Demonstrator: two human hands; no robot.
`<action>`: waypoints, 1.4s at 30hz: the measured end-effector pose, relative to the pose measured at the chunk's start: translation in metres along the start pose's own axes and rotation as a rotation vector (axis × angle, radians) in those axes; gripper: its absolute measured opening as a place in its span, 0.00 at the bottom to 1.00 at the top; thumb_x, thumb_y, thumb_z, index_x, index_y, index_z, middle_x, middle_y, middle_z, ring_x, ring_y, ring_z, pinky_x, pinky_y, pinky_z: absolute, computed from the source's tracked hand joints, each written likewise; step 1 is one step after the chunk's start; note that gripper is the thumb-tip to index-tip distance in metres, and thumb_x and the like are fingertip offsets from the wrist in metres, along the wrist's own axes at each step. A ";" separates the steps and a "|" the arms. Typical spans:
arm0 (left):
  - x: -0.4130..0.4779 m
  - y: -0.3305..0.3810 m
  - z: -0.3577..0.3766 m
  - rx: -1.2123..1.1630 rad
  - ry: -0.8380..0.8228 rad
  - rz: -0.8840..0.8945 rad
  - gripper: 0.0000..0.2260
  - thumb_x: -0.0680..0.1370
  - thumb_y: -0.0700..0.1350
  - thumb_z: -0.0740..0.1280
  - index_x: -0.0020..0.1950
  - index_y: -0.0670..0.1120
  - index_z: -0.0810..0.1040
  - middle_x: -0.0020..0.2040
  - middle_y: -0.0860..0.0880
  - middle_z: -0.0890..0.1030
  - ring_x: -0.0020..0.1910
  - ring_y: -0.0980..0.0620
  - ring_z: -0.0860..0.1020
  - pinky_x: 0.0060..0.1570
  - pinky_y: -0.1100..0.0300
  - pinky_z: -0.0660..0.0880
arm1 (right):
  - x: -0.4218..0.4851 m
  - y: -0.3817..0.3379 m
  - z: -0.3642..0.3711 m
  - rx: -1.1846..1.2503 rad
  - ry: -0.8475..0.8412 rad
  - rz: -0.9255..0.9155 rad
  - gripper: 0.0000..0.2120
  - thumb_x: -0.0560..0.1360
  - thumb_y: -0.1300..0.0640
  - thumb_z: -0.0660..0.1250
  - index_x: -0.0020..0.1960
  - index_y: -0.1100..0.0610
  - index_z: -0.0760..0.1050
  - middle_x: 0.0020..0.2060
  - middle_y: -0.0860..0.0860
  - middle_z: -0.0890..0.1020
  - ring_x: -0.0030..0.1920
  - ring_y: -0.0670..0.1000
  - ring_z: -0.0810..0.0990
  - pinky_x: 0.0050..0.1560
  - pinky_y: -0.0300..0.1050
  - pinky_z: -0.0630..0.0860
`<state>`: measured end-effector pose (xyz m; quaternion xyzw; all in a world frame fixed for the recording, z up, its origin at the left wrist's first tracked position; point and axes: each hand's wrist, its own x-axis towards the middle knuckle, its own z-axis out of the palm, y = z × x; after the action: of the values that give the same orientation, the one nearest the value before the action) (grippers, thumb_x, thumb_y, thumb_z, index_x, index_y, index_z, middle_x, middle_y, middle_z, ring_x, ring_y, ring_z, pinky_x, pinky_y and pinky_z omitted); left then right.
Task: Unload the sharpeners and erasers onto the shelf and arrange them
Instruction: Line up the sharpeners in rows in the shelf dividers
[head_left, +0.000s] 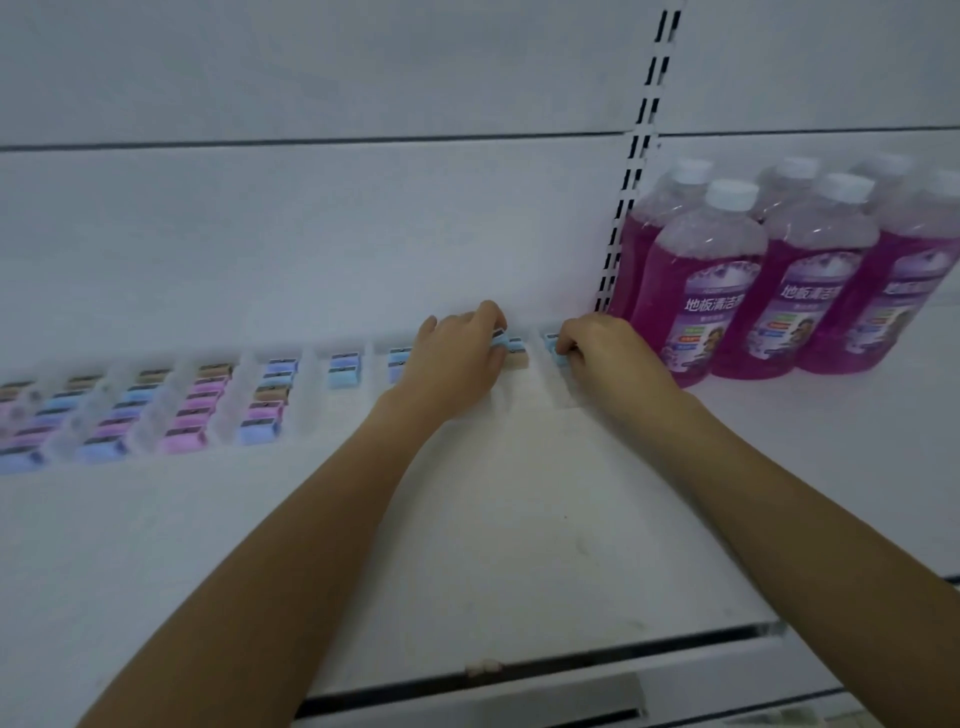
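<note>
Sharpeners (501, 340) pinched between fingers (491, 314) of left hand (457, 358) and right hand (602, 348)

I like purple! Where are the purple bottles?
In the head view, the purple bottles stand on the white shelf at the right, just right of the right hand.

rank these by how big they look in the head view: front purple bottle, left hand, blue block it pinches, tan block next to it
1. front purple bottle
2. left hand
3. tan block and blue block: about alike, the blue one partly hidden by the hand, so unranked
</note>
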<state>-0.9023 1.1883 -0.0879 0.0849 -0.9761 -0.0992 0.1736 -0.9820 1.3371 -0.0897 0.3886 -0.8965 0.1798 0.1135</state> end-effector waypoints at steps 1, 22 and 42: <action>0.000 0.000 0.000 -0.009 0.005 -0.001 0.10 0.79 0.44 0.57 0.60 0.43 0.68 0.56 0.44 0.78 0.55 0.43 0.74 0.57 0.54 0.63 | 0.000 0.000 0.000 0.003 0.007 0.003 0.11 0.68 0.73 0.59 0.46 0.66 0.77 0.44 0.61 0.77 0.47 0.60 0.75 0.48 0.55 0.72; 0.002 -0.014 -0.030 -0.247 0.206 0.044 0.12 0.77 0.43 0.64 0.59 0.41 0.74 0.56 0.42 0.75 0.55 0.47 0.73 0.53 0.63 0.65 | -0.008 -0.014 -0.012 0.106 0.216 -0.059 0.11 0.74 0.69 0.59 0.52 0.64 0.77 0.50 0.58 0.79 0.51 0.58 0.77 0.48 0.54 0.75; -0.075 -0.115 -0.073 -0.149 0.020 0.035 0.04 0.72 0.42 0.72 0.44 0.42 0.80 0.43 0.47 0.80 0.41 0.55 0.75 0.47 0.60 0.73 | -0.003 -0.126 0.043 0.268 0.161 -0.430 0.11 0.69 0.61 0.63 0.48 0.58 0.81 0.44 0.52 0.82 0.45 0.55 0.79 0.45 0.43 0.73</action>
<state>-0.7922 1.0806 -0.0705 0.0558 -0.9656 -0.1676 0.1909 -0.8893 1.2416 -0.1004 0.5663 -0.7496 0.2989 0.1676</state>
